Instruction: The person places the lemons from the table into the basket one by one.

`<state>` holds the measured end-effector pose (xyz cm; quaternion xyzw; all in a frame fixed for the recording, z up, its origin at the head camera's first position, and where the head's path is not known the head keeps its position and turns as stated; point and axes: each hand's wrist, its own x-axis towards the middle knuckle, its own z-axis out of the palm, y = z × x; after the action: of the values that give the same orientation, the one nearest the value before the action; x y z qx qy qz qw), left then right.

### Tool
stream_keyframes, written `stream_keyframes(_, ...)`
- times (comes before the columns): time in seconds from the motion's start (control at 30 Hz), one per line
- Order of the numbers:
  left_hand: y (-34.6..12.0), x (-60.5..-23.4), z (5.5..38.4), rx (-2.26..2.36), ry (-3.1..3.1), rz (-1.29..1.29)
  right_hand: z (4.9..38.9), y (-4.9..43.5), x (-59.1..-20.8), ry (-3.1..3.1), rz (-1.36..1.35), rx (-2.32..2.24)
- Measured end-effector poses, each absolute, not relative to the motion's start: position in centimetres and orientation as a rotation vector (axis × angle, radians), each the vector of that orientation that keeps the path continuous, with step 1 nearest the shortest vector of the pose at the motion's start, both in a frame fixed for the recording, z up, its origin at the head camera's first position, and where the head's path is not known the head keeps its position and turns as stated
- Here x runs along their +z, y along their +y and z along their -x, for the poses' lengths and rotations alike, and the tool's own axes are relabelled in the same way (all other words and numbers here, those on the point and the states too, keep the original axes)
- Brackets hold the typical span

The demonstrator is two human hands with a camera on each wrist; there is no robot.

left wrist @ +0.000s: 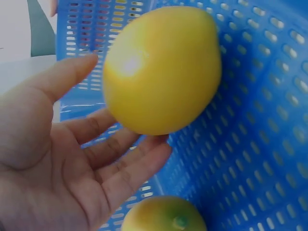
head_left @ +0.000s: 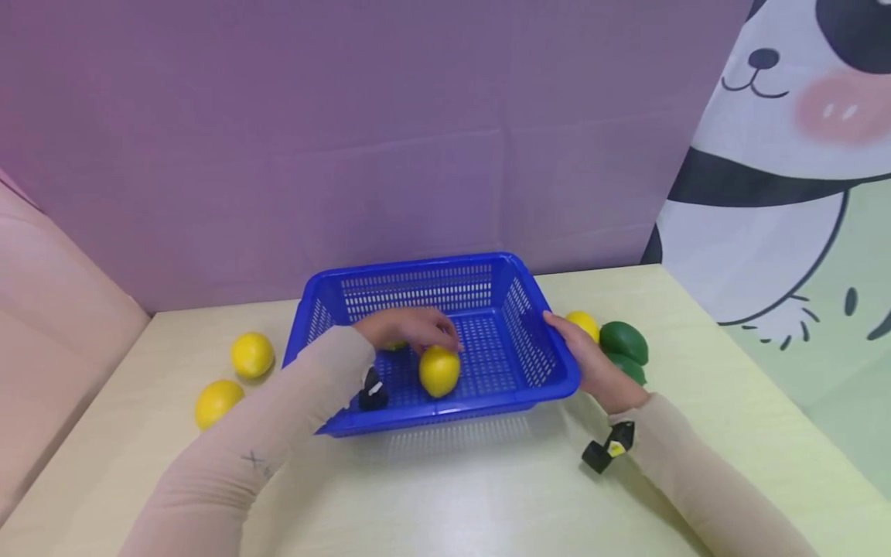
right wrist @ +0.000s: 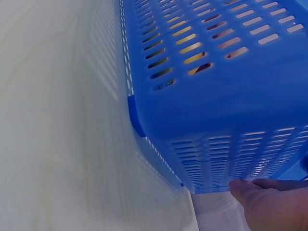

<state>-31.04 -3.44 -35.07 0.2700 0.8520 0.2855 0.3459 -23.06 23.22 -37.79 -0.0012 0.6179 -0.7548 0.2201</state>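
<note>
A blue plastic basket (head_left: 435, 414) with slotted walls stands at the middle of the table. Inside it, my left hand (head_left: 421, 329) reaches over a lemon (head_left: 440, 373). In the left wrist view the fingers (left wrist: 113, 147) are spread and loosely bent beside the lemon (left wrist: 161, 72), the thumb apart from it. A second yellow fruit (left wrist: 163, 216) with a greenish end lies lower in the basket, mostly hidden by the hand in the head view. My right hand (head_left: 588, 356) grips the basket's right rim, its thumb (right wrist: 243, 190) against the outer side in the right wrist view.
Two lemons, one farther back (head_left: 252, 355) and one nearer (head_left: 219, 402), lie left of the basket. Behind the right hand are another yellow fruit (head_left: 583, 324) and two green fruits (head_left: 623, 343). A purple cloth (head_left: 418, 139) hangs along the table's back edge.
</note>
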Motion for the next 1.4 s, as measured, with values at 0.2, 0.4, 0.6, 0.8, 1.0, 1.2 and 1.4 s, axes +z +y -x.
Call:
stream_keyframes(0.2, -3.8, -34.2, 31.6, 0.702, 2.257, -0.718, 23.1, 23.2, -37.8, 1.705, 0.0, -2.099)
stream_keyframes(0.4, -4.3, -32.3, 31.6, 0.721, 2.265, -0.744, 23.1, 23.2, -37.8, 1.703, -0.003, -2.104)
stream_keyframes(0.6, -5.3, -30.6, 31.3, 0.785, 2.31, -0.763, 23.0, 23.3, -37.7, 1.704, -0.012, -2.106)
stream_keyframes(0.8, -6.5, -30.0, 31.3, 0.814, 2.371, -0.738, 23.0, 23.4, -37.7, 1.697, -0.002, -2.108)
stream_keyframes(1.0, -7.7, -29.5, 31.1, 0.791, 2.43, -0.744, 23.0, 23.4, -37.7, 1.677, -0.002, -2.113)
stream_keyframes(1.2, -8.8, -28.8, 31.0, 0.789, 2.483, -0.775, 22.9, 23.5, -37.5, 1.684, -0.014, -2.114)
stream_keyframes(1.4, -9.8, -28.3, 30.7, 0.83, 2.512, -0.799, 22.9, 23.4, -37.4, 1.676, 0.005, -2.111)
